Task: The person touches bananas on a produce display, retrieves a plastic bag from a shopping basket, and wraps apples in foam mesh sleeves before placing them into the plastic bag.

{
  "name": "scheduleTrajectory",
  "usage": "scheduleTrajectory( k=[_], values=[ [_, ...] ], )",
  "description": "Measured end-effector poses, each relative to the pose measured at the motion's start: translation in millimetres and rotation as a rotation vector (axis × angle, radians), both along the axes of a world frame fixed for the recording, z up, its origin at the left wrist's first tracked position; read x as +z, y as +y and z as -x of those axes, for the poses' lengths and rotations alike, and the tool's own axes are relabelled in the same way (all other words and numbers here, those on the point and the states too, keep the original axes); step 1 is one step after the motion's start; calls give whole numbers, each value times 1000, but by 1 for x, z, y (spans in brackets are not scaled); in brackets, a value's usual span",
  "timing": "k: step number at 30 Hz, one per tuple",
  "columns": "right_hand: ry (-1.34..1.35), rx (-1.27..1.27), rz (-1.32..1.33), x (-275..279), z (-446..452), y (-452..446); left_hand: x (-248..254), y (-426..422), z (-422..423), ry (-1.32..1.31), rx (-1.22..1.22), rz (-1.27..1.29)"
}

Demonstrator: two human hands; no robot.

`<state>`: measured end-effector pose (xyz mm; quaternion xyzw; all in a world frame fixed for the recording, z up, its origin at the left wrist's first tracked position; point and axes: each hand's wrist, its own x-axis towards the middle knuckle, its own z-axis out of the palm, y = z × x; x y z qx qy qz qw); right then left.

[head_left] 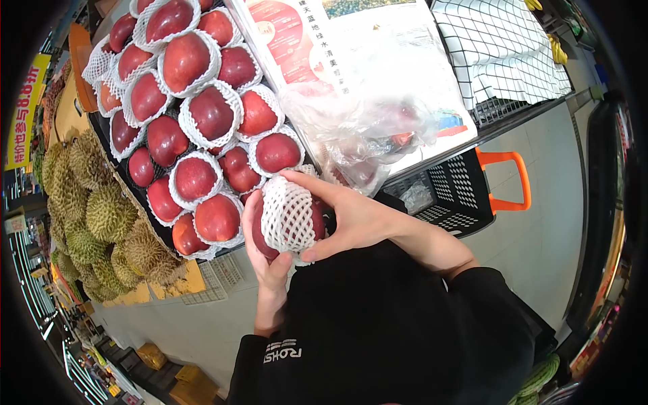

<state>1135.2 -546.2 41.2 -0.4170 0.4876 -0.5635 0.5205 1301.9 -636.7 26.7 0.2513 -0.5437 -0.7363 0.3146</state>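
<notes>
A dark red apple [266, 241] is between my two hands in front of my chest, at the near corner of the fruit display. White foam netting [289, 214] covers much of its upper side, leaving bare skin at the left and right. My left hand [268, 271] wraps the apple from the left, thumb at its near side. From the right, my right hand [351, 214] grips the apple and netting, fingers over the far edge and thumb at the near edge. Just beyond lie rows of red apples [211, 113], most in foam nets.
A clear plastic bag [324, 111] with red fruit inside lies on a printed sheet [385, 54] to the right. Below it stands a black shopping basket [459, 192] with an orange handle [523, 182]. Durians [111, 212] are piled at the left.
</notes>
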Motion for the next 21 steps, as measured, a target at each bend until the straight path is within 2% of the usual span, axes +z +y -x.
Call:
scheduleTrajectory(
  k=[6,8,10,12,13,14,15,18,21],
  values=[
    [6,11,-2,4,11,11,-1,-4,10,29,-107,102],
    [-317,-48,23,5,18,14,-3,-7,17,123,-53,42],
    [-508,-103,64,22,36,22,3,-16,32,-20,-15,333],
    [-402,-238,192,29,60,26,4,-26,50,-96,20,247],
    [-321,-350,244,34,71,27,5,-27,63,-40,26,191],
    [-302,-391,335,42,84,23,6,-27,78,-138,73,316],
    [-260,-450,404,53,96,17,7,-33,85,-144,14,241],
    [11,-572,363,70,131,0,-3,-50,106,-185,-114,135],
    [338,-561,249,58,150,-19,-4,-58,124,-289,-190,92]
  ],
)
